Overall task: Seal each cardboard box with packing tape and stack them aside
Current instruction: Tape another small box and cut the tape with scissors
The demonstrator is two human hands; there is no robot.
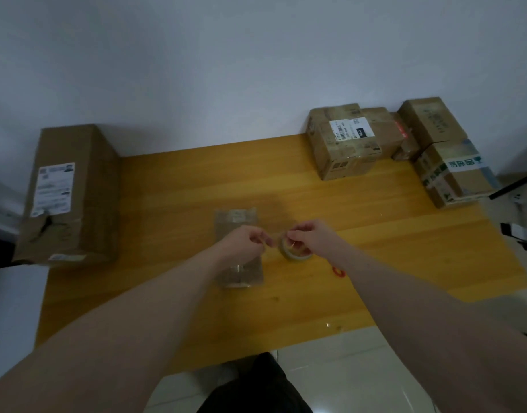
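— What does the room look like?

— A yellow wooden worktop (pixel 375 234) stands against a plain pale wall (pixel 226 70), with glossy light floor tiles (pixel 330 368) at its near edge. The light is dim.

— And the boxes?

— A tall brown cardboard box with a white shipping label (pixel 68 198) stands at the far left corner, its lower front dented and torn. At the far right, against the wall, sits a cluster of closed brown cardboard boxes (pixel 396 141), touching one another; the front one carries a white barcode label, and the rightmost one (pixel 456 177) is wrapped in tape printed with green characters. None shows its contents.

— Which box is being worked on?

— A small flat brown cardboard box (pixel 237 222) lies mid-worktop, clear tape glinting at its near end.

— The hands?

— The left hand (pixel 250 239) is over that box, its grip closed to a pinch of finger and thumb, apparently on a tape end, though that is too blurred to confirm. Just beside it, the right hand (pixel 310 236) curls its fingers round a small roll of clear packing tape (pixel 295 251), which sits beside the box. A small red ring-shaped thing (pixel 336 271) lies near the roll.
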